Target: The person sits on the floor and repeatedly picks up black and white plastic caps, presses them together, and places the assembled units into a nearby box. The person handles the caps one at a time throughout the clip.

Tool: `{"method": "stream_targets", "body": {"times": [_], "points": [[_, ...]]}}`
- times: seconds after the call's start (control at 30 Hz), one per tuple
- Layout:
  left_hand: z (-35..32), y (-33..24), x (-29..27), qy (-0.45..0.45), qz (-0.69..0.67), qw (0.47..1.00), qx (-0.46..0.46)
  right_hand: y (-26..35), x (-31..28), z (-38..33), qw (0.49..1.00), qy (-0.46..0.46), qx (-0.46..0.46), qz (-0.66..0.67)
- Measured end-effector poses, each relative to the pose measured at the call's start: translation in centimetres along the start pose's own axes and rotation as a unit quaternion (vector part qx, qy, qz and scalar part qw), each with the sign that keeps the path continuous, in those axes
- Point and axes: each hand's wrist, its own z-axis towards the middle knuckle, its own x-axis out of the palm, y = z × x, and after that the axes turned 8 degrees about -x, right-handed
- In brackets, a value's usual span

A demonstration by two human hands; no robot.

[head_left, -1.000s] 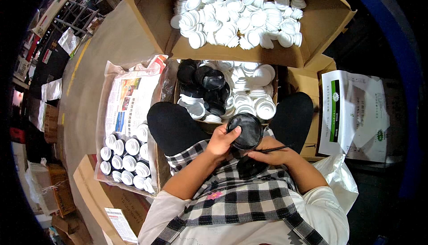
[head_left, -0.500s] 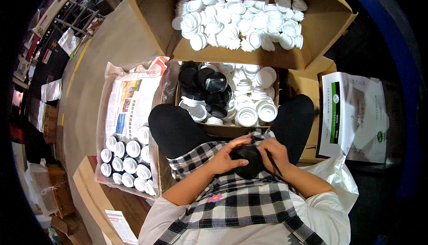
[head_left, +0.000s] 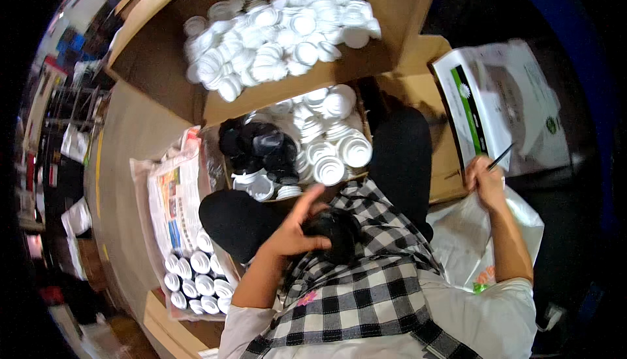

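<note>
My left hand (head_left: 297, 228) rests on a black round cap-like piece (head_left: 334, 230) in my lap, fingers spread over it. My right hand (head_left: 483, 179) is out to the right, pinching a thin dark stick-like tool (head_left: 499, 157) over a printed white sheet (head_left: 503, 101). Between my knees stands a small cardboard box (head_left: 366, 117) with white ribbed lids (head_left: 333, 143) on the right and black pieces (head_left: 258, 147) on the left.
A large open carton (head_left: 163, 59) full of white lids (head_left: 281, 29) stands beyond the small box. On my left lies a tray lined with newspaper (head_left: 173, 202) holding rows of white-capped jars (head_left: 196, 277). A white plastic bag (head_left: 467, 238) lies by my right side.
My right hand has left the black piece and swung out to the right with the thin tool. The left hand stays on the black piece in my lap.
</note>
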Motion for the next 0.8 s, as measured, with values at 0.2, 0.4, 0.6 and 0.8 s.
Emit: {"method": "stream_targets", "body": {"times": [0.2,0.4,0.6,0.8], "points": [[9.8,0.2,-3.7,-0.148,0.270,0.951,-0.026,3.7,-13.0,-7.2,0.894,-0.136,0.090,-0.418],[14.5,0.8,-7.0,-0.083,0.496,0.863,-0.042,5.4,-14.4,-13.3,0.760,-0.011,0.299,-0.577],[16.5,0.6,-7.4,-0.047,0.692,0.720,-0.001,4.0,-13.7,-5.3,0.843,-0.037,0.047,-0.534],[17.3,-0.9,-5.8,-0.046,0.705,0.707,-0.042,4.2,-7.7,8.1,0.893,-0.006,-0.193,-0.407]]}}
